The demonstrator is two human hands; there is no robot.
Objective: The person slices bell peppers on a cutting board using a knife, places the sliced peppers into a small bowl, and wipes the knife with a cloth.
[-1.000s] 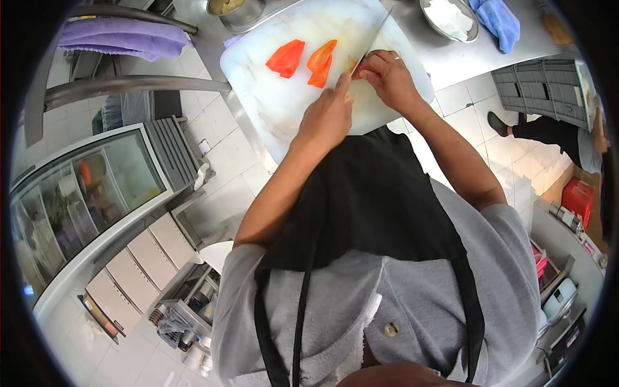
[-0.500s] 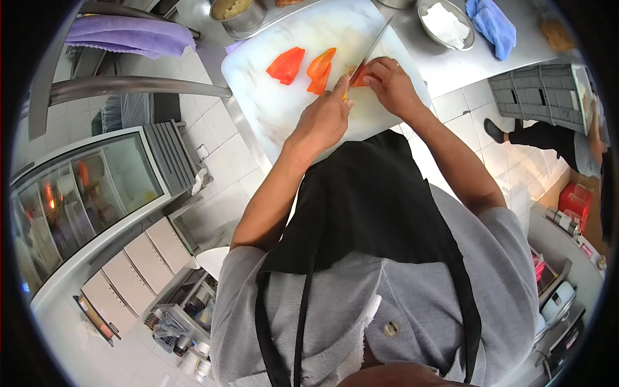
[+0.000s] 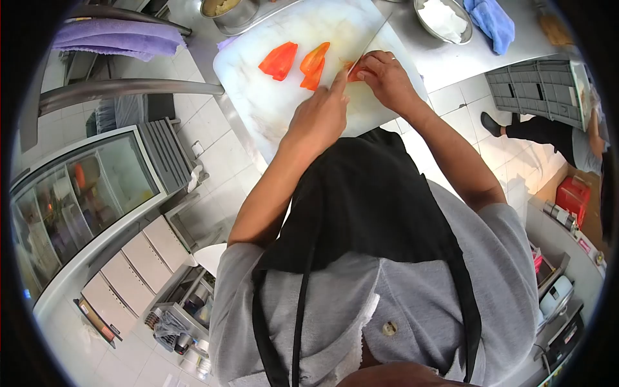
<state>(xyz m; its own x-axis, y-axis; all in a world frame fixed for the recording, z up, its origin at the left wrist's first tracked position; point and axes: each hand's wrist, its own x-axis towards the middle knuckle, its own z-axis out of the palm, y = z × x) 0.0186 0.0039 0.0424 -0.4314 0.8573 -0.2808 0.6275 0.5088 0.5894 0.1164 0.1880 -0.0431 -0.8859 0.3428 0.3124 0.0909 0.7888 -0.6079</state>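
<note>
My left hand [image 3: 319, 119] is closed around the handle of a knife [image 3: 372, 42], index finger stretched along its top. The thin blade points away to the upper right and passes close to my right fingertips. With bent fingers, my right hand [image 3: 390, 82] presses a piece of red pepper [image 3: 354, 73] on the white cutting board [image 3: 258, 106]; the hand and blade partly cover that piece. To the left on the board lie a flat red pepper piece [image 3: 278, 61] and a curled orange-red pepper piece [image 3: 314, 66], both apart from my hands.
Beyond the board stand a metal pot [image 3: 229, 13] with pale food and a metal bowl [image 3: 445, 22] with something white. Beside the bowl lies a blue cloth [image 3: 491, 24]. A purple towel [image 3: 119, 39] hangs at left. Another person's leg [image 3: 538, 132] shows at right near grey crates [image 3: 535, 87].
The view has shifted slightly, so the board sits a little further left and up. The knife blade now looks narrower, more edge-on. Both hands keep their holds.
</note>
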